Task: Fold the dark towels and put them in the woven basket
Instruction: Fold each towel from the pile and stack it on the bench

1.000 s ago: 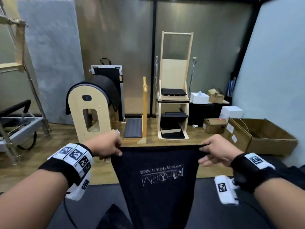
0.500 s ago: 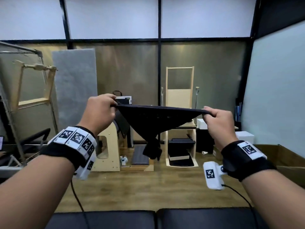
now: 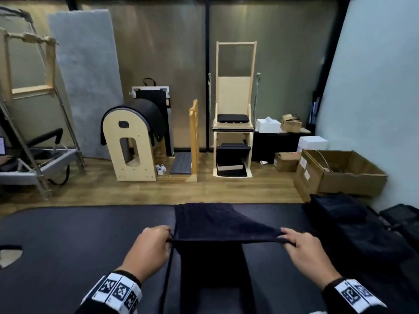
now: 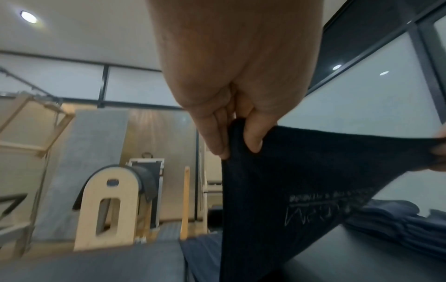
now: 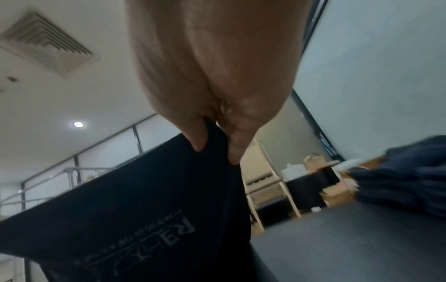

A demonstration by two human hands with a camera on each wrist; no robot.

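I hold a dark towel (image 3: pixel 217 225) stretched between both hands, low over the black padded table (image 3: pixel 68 245). Its far end lies on the table and the near part hangs down in front of me. My left hand (image 3: pixel 169 237) pinches the left corner between thumb and fingers (image 4: pixel 252 141). On the other side my right hand (image 3: pixel 285 235) pinches the right corner (image 5: pixel 213 142). Pale printed lettering shows on the towel (image 4: pixel 313 190) (image 5: pixel 144 200). A pile of dark towels (image 3: pixel 335 214) (image 5: pixel 398 171) lies on the table to my right. No woven basket is in view.
The table has a face hole (image 3: pixel 11 254) at its left end. Beyond its far edge are a wooden floor, a wooden arched barrel (image 3: pixel 129 146), a wooden chair frame (image 3: pixel 233 123) and an open cardboard box (image 3: pixel 340 175). A dark bag (image 3: pixel 403 218) sits at the far right.
Both hands have come down from chest height to just above the table. The towel's hanging end now lies on the table. My view has tilted down.
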